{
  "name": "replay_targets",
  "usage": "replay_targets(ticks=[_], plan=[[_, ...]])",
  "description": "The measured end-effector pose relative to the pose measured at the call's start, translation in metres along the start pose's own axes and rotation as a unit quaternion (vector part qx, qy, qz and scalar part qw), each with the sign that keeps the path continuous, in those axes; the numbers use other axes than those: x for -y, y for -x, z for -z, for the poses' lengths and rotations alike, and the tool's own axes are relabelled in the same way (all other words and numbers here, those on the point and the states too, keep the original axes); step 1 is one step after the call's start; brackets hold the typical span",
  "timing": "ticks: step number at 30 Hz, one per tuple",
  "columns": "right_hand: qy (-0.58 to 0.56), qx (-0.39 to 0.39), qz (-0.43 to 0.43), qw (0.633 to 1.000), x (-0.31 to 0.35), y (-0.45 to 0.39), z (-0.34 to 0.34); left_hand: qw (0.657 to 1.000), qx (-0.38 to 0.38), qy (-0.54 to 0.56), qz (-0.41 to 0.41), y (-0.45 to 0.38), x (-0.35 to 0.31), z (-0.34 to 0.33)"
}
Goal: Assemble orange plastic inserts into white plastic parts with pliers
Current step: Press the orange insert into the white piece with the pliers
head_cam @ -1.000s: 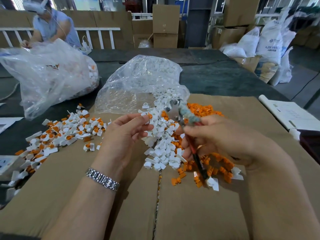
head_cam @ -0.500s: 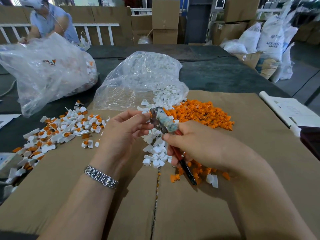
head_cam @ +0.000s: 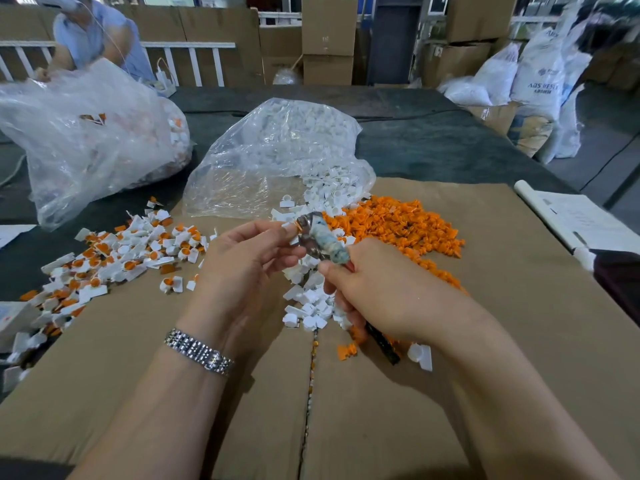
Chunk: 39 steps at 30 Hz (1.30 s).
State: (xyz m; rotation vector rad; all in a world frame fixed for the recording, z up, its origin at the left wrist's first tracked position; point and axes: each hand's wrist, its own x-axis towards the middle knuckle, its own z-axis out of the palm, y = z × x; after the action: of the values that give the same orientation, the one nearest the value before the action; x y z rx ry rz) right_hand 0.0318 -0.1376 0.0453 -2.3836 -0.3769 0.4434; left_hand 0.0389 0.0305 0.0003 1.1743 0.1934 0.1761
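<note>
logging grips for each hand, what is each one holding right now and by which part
The right hand grips the pliers by the handles. The left hand pinches a small part at its fingertips, against the pliers' head; where it holds it cannot be told.

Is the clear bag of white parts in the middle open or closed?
Open: white parts spill from the clear bag's mouth onto the cardboard.

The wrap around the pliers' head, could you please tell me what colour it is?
Mottled pale blue-green and white, on the pliers gripped by the right hand; seen in the head view.
</note>
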Motion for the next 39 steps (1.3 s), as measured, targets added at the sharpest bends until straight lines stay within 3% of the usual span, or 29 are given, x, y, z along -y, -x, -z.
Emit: replay_targets(ticks=[8, 20, 31, 37, 39], plan=[[-0.154, 0.073, 0.001, 0.985, -0.009, -0.003, 0.004, 0.998, -0.034, -0.033, -0.040, 0.002, -0.001, 0.002], [-0.144, 0.085, 0.000, 0.986, -0.014, -0.002, 0.002, 0.996, -0.055, -0.054, -0.049, 0.001, 0.000, 0.002], [-0.004, -0.014, 0.014, 1.000, -0.003, -0.003, -0.010, 0.995, -0.045, -0.073, -0.051, -0.002, 0.003, 0.005], [-0.150, 0.061, 0.002, 0.987, -0.013, -0.005, 0.003, 0.996, -0.054, -0.046, -0.053, -0.006, 0.000, 0.011], [-0.137, 0.048, 0.005, 0.989, -0.019, -0.003, 0.016, 0.996, -0.065, -0.045, -0.048, -0.006, -0.001, 0.014]])
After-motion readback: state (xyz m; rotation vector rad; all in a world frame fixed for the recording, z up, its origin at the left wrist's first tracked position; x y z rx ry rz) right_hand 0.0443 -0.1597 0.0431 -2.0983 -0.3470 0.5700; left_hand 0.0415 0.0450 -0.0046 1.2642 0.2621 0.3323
